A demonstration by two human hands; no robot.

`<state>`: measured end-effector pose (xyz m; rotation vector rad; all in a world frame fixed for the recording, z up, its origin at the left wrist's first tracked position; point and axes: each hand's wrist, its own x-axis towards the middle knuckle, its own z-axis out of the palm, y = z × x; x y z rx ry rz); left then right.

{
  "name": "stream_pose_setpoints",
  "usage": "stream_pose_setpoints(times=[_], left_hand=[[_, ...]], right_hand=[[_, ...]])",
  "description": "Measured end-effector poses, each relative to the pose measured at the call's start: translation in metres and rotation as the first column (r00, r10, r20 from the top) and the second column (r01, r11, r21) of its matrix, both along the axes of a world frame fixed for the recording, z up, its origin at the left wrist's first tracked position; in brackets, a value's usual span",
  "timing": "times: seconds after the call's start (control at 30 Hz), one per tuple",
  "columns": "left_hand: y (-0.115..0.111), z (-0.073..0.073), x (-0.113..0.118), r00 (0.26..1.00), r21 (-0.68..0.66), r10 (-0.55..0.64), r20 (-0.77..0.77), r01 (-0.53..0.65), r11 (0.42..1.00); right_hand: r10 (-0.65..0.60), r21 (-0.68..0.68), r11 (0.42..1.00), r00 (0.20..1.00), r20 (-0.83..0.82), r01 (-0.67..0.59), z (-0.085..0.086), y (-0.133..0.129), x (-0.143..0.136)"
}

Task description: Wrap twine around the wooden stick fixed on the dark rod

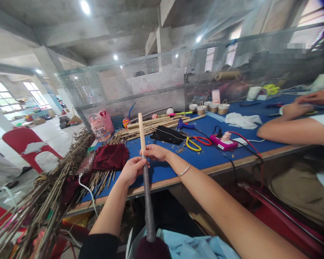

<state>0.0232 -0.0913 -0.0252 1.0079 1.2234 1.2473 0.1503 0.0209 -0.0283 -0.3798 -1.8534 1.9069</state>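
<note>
A long stick (pixel 148 205) runs upright from my lap. Its top is bare pale wood, its lower length is covered in grey, and a dark maroon rounded mass (pixel 152 249) sits at the bottom end. My left hand (pixel 132 170) is closed around the stick where grey meets wood. Just above, my right hand (pixel 158 153) pinches it from the other side. Beyond them on the blue table (pixel 162 176) lie a black sheet (pixel 169 135), yellow-and-red-handled scissors (pixel 193 144) and a blue glue gun (pixel 185 124).
Dry stalks (pixel 59 194) and maroon cloth (pixel 112 157) lie at left, beside a pink bag (pixel 101 126). Loose wooden sticks (pixel 153 124) lie farther back. A purple power strip (pixel 223 143) with cords is at right, near a co-worker's arm (pixel 294 127). Perforated metal panels (pixel 129 84) stand behind.
</note>
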Motion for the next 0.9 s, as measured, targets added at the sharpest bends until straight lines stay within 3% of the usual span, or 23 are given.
stream_pose_setpoints(times=[0.1,0.27,0.47,0.67,0.9], left_hand=[[0.0,-0.002,0.001,1.0,-0.005,0.0,0.012,0.0,1.0],[0.001,-0.002,0.007,0.992,0.028,0.112,-0.056,-0.111,0.993],[0.0,-0.001,0.005,1.0,-0.024,0.0,0.026,0.001,1.0],[0.002,-0.003,0.001,0.997,0.009,0.063,0.036,-0.064,0.998],[0.002,-0.007,-0.004,0.994,0.003,-0.014,0.106,0.013,1.0]], right_hand=[[-0.004,0.026,1.0,1.0,0.018,0.004,0.0,0.0,0.0],[-0.047,0.06,0.997,0.998,0.039,0.045,-0.002,0.002,0.0],[-0.003,-0.023,1.0,1.0,0.011,0.003,-0.001,0.0,-0.001],[-0.047,0.01,0.999,0.998,0.034,0.046,-0.002,0.002,0.0],[0.019,-0.018,1.0,1.0,-0.019,-0.019,-0.005,0.004,-0.001]])
